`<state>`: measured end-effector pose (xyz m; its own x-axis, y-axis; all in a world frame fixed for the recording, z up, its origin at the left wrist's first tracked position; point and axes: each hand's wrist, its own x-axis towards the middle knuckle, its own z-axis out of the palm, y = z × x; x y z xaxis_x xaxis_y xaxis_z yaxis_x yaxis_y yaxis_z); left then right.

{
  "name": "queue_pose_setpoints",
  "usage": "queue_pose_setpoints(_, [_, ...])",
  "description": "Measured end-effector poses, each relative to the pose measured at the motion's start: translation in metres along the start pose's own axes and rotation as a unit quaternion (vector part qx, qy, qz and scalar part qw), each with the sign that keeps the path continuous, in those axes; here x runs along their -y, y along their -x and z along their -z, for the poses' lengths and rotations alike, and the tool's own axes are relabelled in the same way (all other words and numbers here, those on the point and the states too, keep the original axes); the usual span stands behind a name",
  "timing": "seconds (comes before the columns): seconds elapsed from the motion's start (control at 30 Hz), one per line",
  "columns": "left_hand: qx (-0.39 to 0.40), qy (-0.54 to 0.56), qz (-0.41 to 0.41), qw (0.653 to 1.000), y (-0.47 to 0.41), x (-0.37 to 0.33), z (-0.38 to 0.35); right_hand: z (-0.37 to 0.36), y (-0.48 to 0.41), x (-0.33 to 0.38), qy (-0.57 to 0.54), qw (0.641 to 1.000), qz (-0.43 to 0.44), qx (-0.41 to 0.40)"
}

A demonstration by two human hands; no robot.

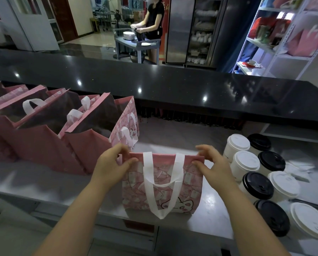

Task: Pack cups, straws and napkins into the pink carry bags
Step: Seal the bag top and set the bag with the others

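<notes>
The left hand (pixel 114 163) pinches the top left corner of a pink bag (pixel 162 170) between thumb and fingers. The right hand (pixel 212 163) pinches the top right corner in the same way. The bag stands on the grey desk (pixel 43 178) just in front of the person, held flat with its mouth closed. Its white handle (pixel 163 183) hangs down over a printed front with a cartoon rabbit.

To the right of the bag, near the right forearm, stand lidded cups (pixel 257 185) in two close rows, some with black lids and some with white. Beyond them lie pale sheets (pixel 298 169), too blurred to tell whether they are napkins.

To the left, a row of open bags (pixel 80 126) stands upright on the desk, touching one another, with white handles showing at their mouths. The nearest one is just beside the left hand.

Behind the desk runs a raised black ledge (pixel 154 80). Farther back a person (pixel 154 19) stands at a cart (pixel 136 43) bearing stacked plates, and a white shelf (pixel 276 54) at the right holds boxes and pink bags.
</notes>
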<state>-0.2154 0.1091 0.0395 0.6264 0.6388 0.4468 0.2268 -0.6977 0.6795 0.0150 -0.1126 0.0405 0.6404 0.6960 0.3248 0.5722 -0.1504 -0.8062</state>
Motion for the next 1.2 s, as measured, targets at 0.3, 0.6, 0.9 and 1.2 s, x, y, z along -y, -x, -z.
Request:
queue_pose_setpoints(0.3, [0.023,-0.055,-0.014,0.998,-0.007,-0.012,-0.002,0.01,-0.014,0.003,0.157,0.985,0.077,-0.001])
queue_pose_setpoints(0.6, [0.091,-0.077,-0.051,0.992,-0.027,-0.053,-0.009,0.002,-0.02,0.04,0.148,0.981,0.121,0.038])
queue_pose_setpoints(0.9, [0.047,-0.265,-0.138,0.953,-0.019,-0.071,-0.062,-0.049,-0.015,0.044,0.274,0.947,0.164,0.022])
queue_pose_setpoints(1.2, [-0.021,-0.246,-0.143,0.958,-0.006,-0.046,-0.042,-0.018,-0.018,0.028,0.256,0.957,0.133,0.039])
